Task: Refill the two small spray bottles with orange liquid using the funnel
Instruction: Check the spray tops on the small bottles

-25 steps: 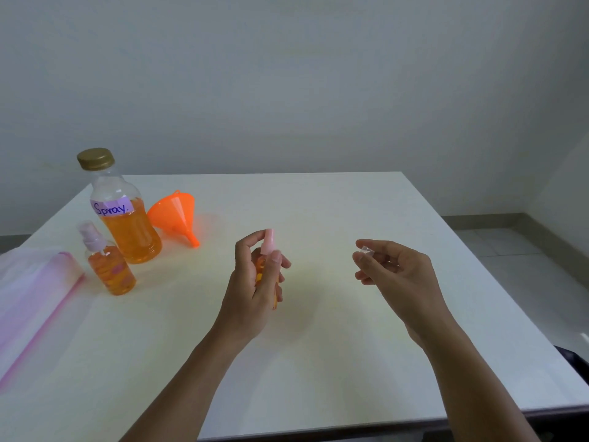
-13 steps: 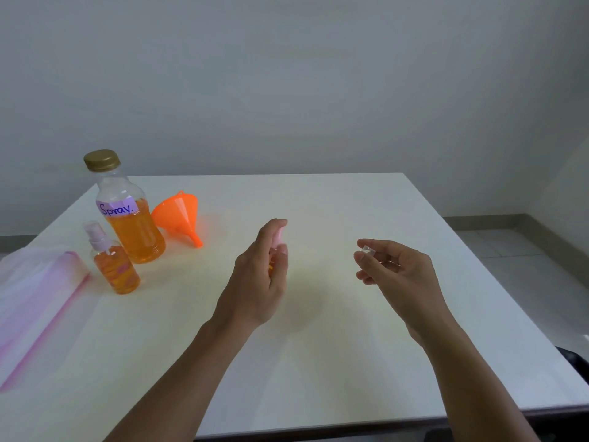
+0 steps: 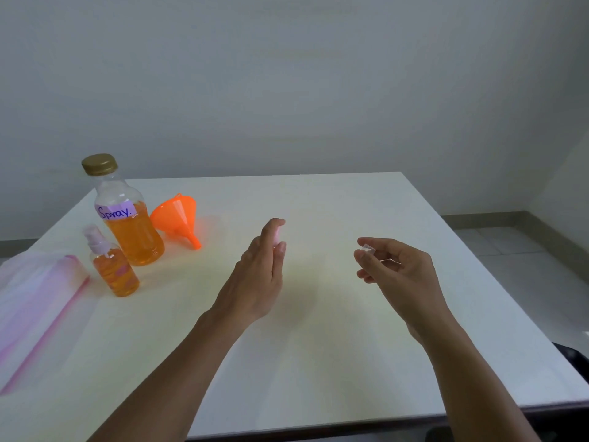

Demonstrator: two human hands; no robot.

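My left hand (image 3: 259, 274) is wrapped around a small spray bottle, of which only the pink spray head (image 3: 276, 238) shows between finger and thumb. Its body is hidden behind the hand. My right hand (image 3: 393, 271) pinches a small clear cap (image 3: 368, 249) between thumb and forefinger, a hand's width to the right of the bottle. A second small spray bottle (image 3: 113, 269) with orange liquid and its pink head on stands at the left. Behind it stands the big bottle (image 3: 127, 218) labelled "Spray", gold lid on. The orange funnel (image 3: 178, 218) lies on its side beside it.
A white table (image 3: 318, 346) carries everything; its right edge drops to a tiled floor. A pink-edged clear plastic bag (image 3: 35, 301) lies flat at the left edge.
My left hand turned and moved slightly away from me, so the small bottle's orange body is now hidden behind it. My right hand with the cap stayed put.
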